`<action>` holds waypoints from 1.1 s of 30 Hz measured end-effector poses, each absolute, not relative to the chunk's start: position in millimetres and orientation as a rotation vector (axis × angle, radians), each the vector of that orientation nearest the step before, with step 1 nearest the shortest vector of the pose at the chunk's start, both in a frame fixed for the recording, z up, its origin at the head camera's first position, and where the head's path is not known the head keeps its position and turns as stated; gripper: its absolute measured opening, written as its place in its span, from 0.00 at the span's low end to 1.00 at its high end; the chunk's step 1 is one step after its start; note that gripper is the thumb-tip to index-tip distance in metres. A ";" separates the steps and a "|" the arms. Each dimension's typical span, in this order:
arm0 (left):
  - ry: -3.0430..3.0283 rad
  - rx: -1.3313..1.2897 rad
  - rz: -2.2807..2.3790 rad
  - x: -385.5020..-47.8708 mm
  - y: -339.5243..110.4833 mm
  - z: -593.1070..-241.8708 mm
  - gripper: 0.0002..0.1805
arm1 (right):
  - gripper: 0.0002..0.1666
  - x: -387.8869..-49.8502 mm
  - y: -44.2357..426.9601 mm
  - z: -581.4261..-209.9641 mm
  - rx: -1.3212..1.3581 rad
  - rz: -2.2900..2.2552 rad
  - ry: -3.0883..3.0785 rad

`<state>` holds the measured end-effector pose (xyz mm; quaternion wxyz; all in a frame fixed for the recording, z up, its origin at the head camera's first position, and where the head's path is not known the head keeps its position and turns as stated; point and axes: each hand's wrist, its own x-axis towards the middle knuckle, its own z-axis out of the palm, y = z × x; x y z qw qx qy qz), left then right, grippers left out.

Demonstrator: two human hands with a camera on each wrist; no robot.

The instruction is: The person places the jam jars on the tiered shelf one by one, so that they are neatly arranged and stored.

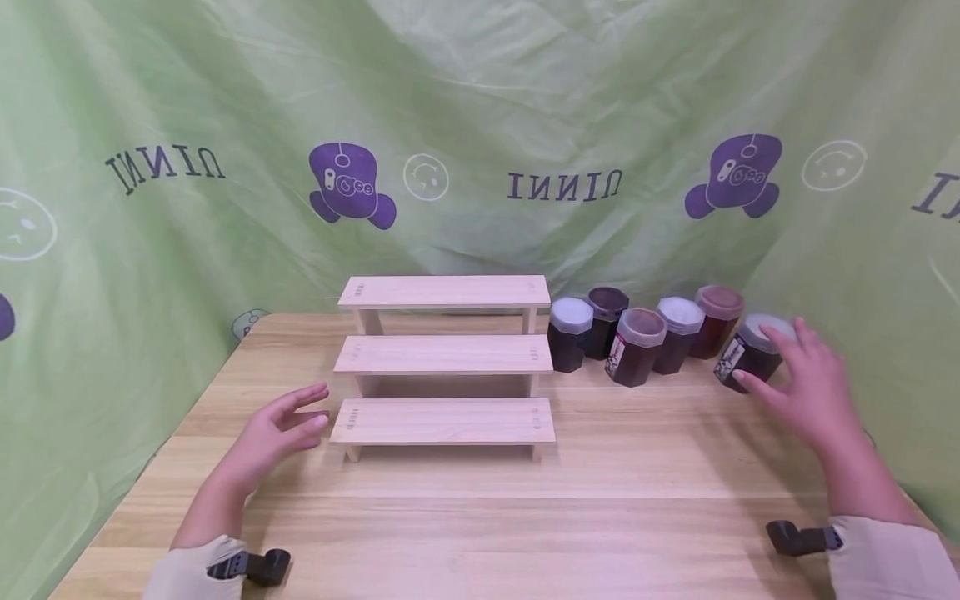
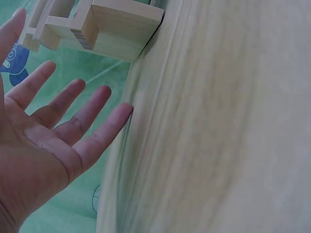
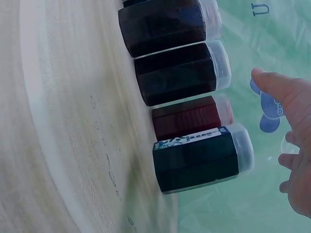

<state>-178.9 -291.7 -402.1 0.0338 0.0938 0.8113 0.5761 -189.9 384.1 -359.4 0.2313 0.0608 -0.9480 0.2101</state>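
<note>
My right hand is spread with its thumb and fingers apart, over and beside the rightmost dark faceted jar. In the right wrist view a gap shows between the hand and this jar's whitish lid; a pale label runs along the jar's side. My left hand hovers just left of a three-step wooden display stand and holds nothing. Its fingers are spread in the left wrist view, where the end of the stand shows beyond them.
More lidded jars stand close together right of the stand: a white-lidded jar, a dark-lidded one, a brownish one, another white-lidded one and a reddish one. A green printed curtain hangs behind the wooden table.
</note>
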 end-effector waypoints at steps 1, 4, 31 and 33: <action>2.478 0.284 1.781 -180.2 -291.7 -402.8 0.35 | 0.46 -190.5 384.6 -359.5 0.157 0.597 -2.604; 2.422 0.284 1.812 -184.5 -291.4 -404.5 0.36 | 0.47 -192.2 386.4 -359.9 0.127 0.653 -2.608; 2.085 0.323 2.000 -191.8 -286.3 -426.7 0.42 | 0.52 -215.2 405.5 -365.6 -0.090 1.037 -2.617; 2.087 0.341 1.998 -192.0 -286.0 -426.4 0.42 | 0.52 -217.3 406.0 -366.8 -0.133 1.080 -2.592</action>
